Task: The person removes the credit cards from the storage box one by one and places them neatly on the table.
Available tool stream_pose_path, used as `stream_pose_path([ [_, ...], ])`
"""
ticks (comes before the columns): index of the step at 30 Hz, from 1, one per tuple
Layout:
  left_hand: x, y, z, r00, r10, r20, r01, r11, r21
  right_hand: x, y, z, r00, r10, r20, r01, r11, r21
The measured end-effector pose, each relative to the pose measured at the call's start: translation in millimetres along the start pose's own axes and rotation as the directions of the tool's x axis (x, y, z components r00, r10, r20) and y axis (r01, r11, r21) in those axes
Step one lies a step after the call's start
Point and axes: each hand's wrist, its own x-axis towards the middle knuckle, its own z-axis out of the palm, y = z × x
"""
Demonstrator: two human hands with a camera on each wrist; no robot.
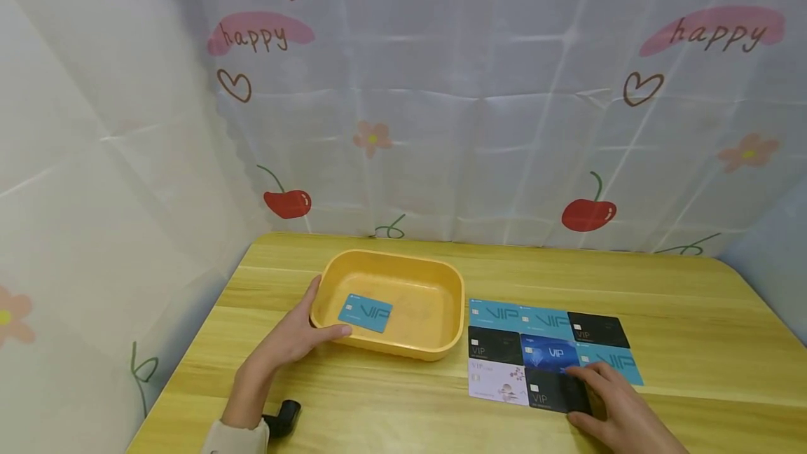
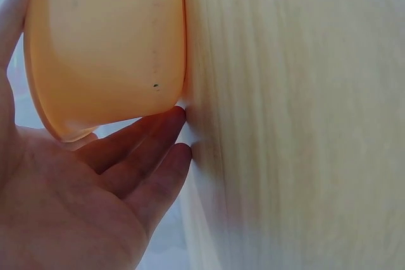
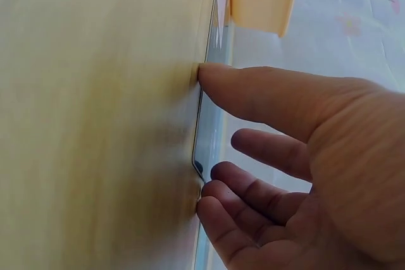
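My left hand holds the left end of a yellow plastic basin, its thumb over the near rim. In the left wrist view, fingers lie against the outside wall, fingertips down by the wood. Inside the basin lies a teal VIP card. Over to the right, several VIP cards form rows flat on the table. My right hand grips a black VIP card in the nearest row, thumb at its near edge and fingertips at its far side. The right wrist view shows that card edge-on, low against the wood.
Beside the gripped card lie a white floral card, a blue card and a teal card. A black object sits by my left wrist. Behind the wooden table hangs a printed curtain.
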Motion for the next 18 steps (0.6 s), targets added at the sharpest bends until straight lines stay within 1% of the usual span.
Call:
stream_pose_path([
  [3,-0.5,0.6,-0.1,1.0,0.003,0.003,-0.003,1.0,-0.013,-0.2,-1,-1,1.0,-0.011,-0.002,0.011,1.0,-0.005],
  [7,0.2,2.2,0.0,1.0,0.022,0.013,-0.022,0.999,-0.038,-1.9,-3,-3,1.0,-0.008,0.003,0.008,1.0,-0.005],
  [14,-0.6,1.8,-0.9,1.0,-0.005,0.001,0.005,1.0,0.004,-5.5,-7,-7,1.0,-0.012,-0.02,0.013,0.999,0.041],
  [18,-0.3,1.5,-0.5,1.0,-0.008,0.007,0.008,1.0,0.0,-7.6,-11,-8,1.0,-0.024,-0.008,0.025,0.998,0.059],
])
